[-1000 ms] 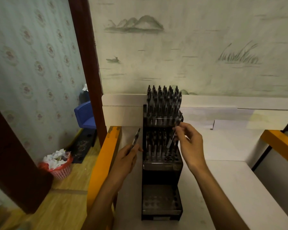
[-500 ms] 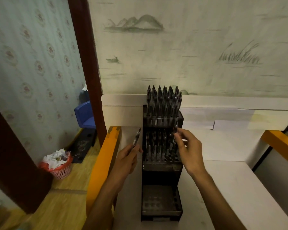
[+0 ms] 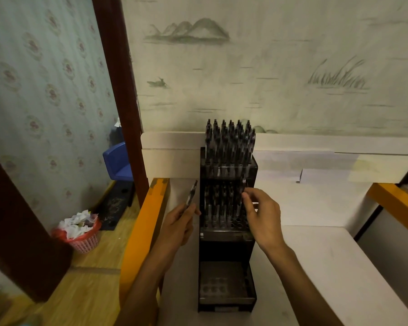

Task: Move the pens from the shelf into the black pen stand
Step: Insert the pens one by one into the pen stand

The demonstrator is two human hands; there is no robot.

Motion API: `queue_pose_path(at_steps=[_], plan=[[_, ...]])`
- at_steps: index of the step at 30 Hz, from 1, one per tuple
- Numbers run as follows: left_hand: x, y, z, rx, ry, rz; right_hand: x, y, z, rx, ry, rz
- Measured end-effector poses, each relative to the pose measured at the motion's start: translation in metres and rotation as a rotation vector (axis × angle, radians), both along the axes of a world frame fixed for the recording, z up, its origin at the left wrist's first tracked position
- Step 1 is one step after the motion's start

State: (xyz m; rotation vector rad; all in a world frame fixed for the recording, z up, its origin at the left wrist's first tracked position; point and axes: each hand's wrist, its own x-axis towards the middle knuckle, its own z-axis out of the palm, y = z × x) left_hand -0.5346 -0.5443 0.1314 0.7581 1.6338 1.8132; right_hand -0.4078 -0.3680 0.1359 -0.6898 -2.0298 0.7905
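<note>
A black pen stand (image 3: 226, 234) of three stepped tiers is observed upright on a white shelf surface (image 3: 316, 255), set against the rear wall. The top tier (image 3: 229, 147) is seen to be packed with pens. The middle tier (image 3: 222, 208) is largely filled on its left, while several open holes are noted at its front right. The bottom tier (image 3: 224, 281) is found without pens; only its rows of holes are visible.

A single pen (image 3: 242, 191) is pinched between the thumb and fingertips of the right hand (image 3: 262, 215), held near upright with its lower end over the right side of the middle tier. The remaining fingers are curled loosely behind. This orientation is judged to be chosen so that the barrel can be lined up with a vacant hole; whether the tip is already seated cannot be told.

A second pen (image 3: 190, 195) is gripped in the left hand (image 3: 179, 222), the fingers curled round its lower part and the barrel tilted up and away, just beside the stand's left wall. It is judged to be held in reserve for the next insertion.

No loose pens are seen on the shelf. A pink basket of crumpled paper (image 3: 80, 231) is noted on the floor, well apart.
</note>
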Motion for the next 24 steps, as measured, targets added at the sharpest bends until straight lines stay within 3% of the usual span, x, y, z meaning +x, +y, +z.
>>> queue_pose_path(at_steps=[4, 13, 17, 20, 24], plan=[[0.004, -0.001, -0.002, -0.016, 0.048, 0.043, -0.001, -0.001, -0.002, 0.021, 0.001, -0.002], [-0.004, 0.0, -0.001, 0.008, -0.053, -0.091, 0.005, -0.004, -0.025, 0.021, -0.09, 0.026], [0.001, 0.0, 0.002, 0.003, 0.004, -0.054, 0.006, -0.003, -0.025, 0.013, -0.109, 0.029], [0.004, 0.001, 0.001, -0.024, 0.05, -0.013, 0.008, -0.005, -0.02, -0.039, -0.034, -0.008], [0.008, -0.001, 0.007, -0.016, -0.029, -0.048, 0.015, -0.013, -0.004, -0.099, 0.201, -0.065]])
